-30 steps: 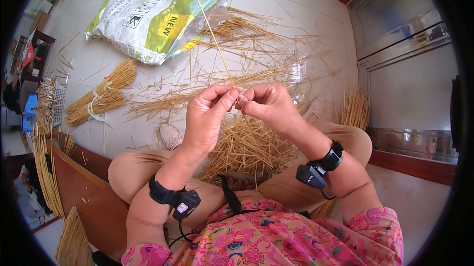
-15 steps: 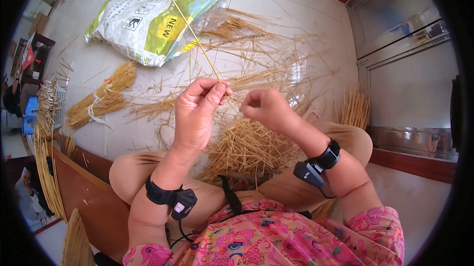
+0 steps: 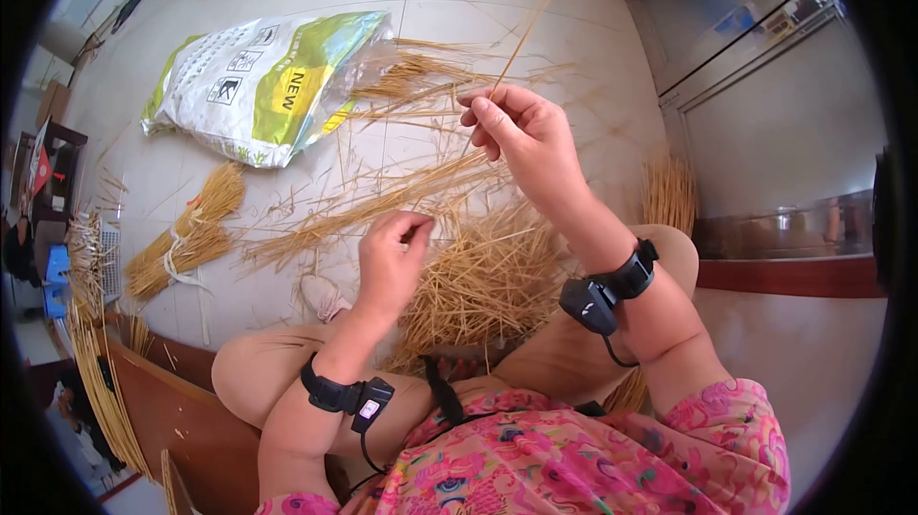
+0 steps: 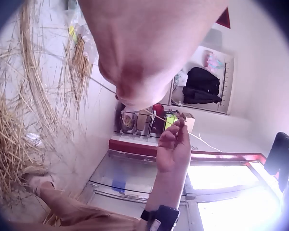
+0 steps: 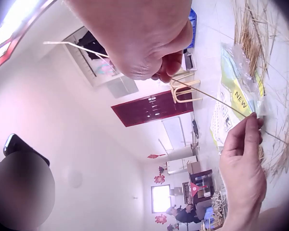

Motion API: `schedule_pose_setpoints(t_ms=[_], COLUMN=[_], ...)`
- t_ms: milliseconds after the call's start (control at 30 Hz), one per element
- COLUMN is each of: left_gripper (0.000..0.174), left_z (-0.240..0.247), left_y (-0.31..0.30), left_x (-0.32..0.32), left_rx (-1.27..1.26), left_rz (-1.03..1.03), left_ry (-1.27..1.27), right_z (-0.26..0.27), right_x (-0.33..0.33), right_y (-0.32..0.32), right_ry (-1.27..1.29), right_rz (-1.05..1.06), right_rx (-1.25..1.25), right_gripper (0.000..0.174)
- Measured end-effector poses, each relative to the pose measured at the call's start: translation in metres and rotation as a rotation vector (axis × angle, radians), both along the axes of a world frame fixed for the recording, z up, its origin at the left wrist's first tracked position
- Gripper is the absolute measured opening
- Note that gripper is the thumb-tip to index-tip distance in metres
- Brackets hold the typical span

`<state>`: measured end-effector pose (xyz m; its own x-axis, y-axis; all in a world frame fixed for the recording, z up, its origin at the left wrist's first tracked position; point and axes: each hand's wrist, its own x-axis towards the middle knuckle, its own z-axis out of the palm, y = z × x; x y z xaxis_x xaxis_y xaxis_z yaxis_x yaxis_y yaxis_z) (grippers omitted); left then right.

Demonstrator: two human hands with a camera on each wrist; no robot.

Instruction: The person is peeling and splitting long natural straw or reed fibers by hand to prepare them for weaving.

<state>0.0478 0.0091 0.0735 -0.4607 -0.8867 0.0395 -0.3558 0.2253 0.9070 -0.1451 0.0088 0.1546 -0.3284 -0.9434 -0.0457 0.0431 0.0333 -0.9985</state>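
A long thin straw stalk (image 3: 540,18) slants up and to the right from my right hand (image 3: 526,132), which pinches it between thumb and fingers. Lower and to the left is my left hand (image 3: 390,262), its fingers curled in. Seen from the right wrist, the stalk runs on from the right fingers to the left hand (image 5: 243,168), whose thumb and fingertip pinch it, and its thin end sticks out beyond. A loose heap of cut straw (image 3: 478,276) lies below both hands, between the crossed legs.
Long loose stalks (image 3: 373,199) are strewn over the tiled floor ahead. A white and green bag (image 3: 210,85) with straw at its mouth lies beyond, a tied bundle (image 3: 182,238) nearer. A wooden board (image 3: 182,410) stands at left, a metal-panelled door (image 3: 775,161) at right.
Both hands were together on the stalk, then the right came away while the left held it. Now the right hand is higher, pinching the stalk, which leans right; the left is lower.
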Motion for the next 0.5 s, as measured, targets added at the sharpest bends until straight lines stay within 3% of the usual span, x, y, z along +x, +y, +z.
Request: schedule_pose_setpoints(t_ms=[167, 367, 500], left_gripper=[0.024, 0.021, 0.012], left_z=[0.014, 0.032, 0.046], left_y=[-0.02, -0.017, -0.031], left_x=[0.0, -0.01, -0.004], left_rx=[-0.348, 0.004, -0.265], left_rz=[-0.017, -0.063, 0.0], left_ry=[-0.045, 0.316, 0.164], right_z=[-0.003, -0.009, -0.005], right_x=[0.004, 0.02, 0.016], right_y=[0.007, 0.018, 0.017], right_ry=[-0.078, 0.031, -0.039], right_rz=[0.032, 0.186, 0.125], right_rx=[-0.022, -0.084, -0.037], right_gripper=[0.022, 0.021, 0.025])
